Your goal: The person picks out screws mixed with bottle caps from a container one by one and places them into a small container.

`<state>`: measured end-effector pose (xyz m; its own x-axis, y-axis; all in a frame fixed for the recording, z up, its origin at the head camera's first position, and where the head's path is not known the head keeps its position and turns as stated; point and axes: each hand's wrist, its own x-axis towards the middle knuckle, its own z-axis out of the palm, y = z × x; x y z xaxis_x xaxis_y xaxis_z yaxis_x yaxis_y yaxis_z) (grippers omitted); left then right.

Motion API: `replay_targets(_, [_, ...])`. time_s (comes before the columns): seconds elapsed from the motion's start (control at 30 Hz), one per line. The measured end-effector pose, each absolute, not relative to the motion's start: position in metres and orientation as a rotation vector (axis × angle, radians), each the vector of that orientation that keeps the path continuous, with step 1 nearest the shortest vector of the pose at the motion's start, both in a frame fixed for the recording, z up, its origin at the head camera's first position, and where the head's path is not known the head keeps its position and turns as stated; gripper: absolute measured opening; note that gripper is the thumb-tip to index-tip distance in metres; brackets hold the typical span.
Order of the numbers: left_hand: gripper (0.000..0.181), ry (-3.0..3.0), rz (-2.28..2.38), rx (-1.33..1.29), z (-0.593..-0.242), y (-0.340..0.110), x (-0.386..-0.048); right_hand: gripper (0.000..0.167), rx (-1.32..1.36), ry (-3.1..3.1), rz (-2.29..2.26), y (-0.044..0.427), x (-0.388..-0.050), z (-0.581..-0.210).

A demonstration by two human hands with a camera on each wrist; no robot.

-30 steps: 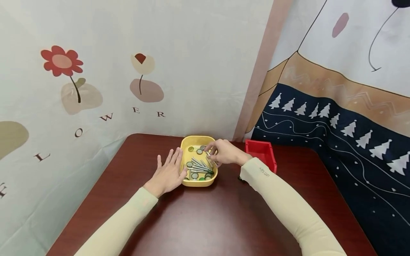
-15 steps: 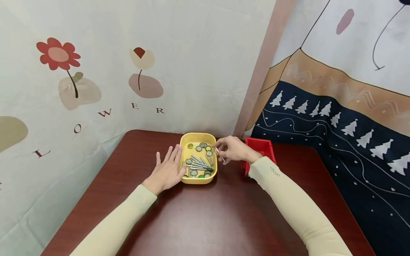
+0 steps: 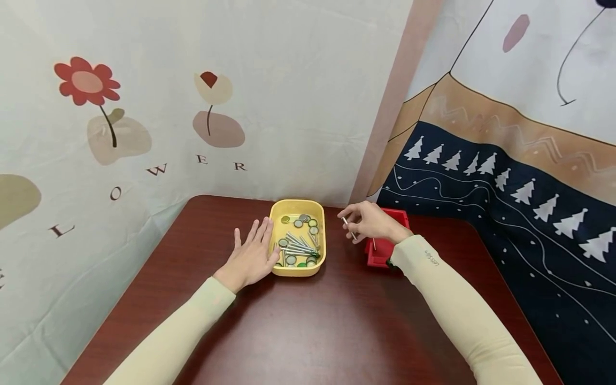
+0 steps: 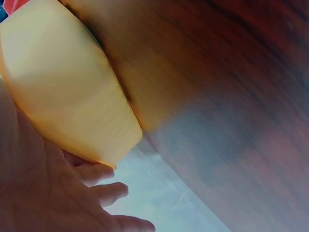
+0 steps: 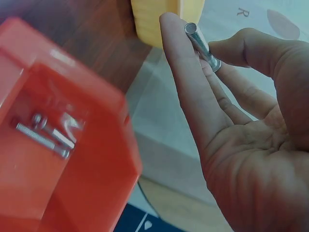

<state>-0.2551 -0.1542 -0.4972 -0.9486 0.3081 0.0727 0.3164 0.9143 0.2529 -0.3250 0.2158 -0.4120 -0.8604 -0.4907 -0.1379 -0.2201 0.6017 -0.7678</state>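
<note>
My right hand (image 3: 372, 221) pinches a metal bolt (image 5: 203, 48) between thumb and fingers, above the table between the yellow tray (image 3: 298, 272) and the red bin (image 3: 385, 251). In the right wrist view the red bin (image 5: 96, 179) stands beside the hand with a few bolts (image 5: 43, 135) inside. Straight fingers of my left hand (image 3: 246, 263) rest along the left side of the yellow tray. That tray holds several bolts (image 3: 299, 247) and several round, cap-like discs (image 3: 298, 223). In the left wrist view the left hand (image 4: 53, 193) touches the tray's wall (image 4: 72, 82).
The dark red-brown table (image 3: 289, 331) carries both containers near its back edge. Behind it hangs a pale cloth with printed flowers (image 3: 87, 82) and letters. A dark cloth with white trees (image 3: 500, 182) hangs at the right.
My right hand has moved right, out from over the yellow tray toward the red bin, with the bolt in its fingers. The left hand has stayed at the tray's side.
</note>
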Motion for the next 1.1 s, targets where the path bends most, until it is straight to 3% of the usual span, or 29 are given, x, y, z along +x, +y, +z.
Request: replay_targets(1.1, [0.082, -3.040, -0.430, -0.489, -0.497, -0.154, -0.253, 0.046, -0.312, 2.621, -1.128, 0.290, -0.329, -0.420])
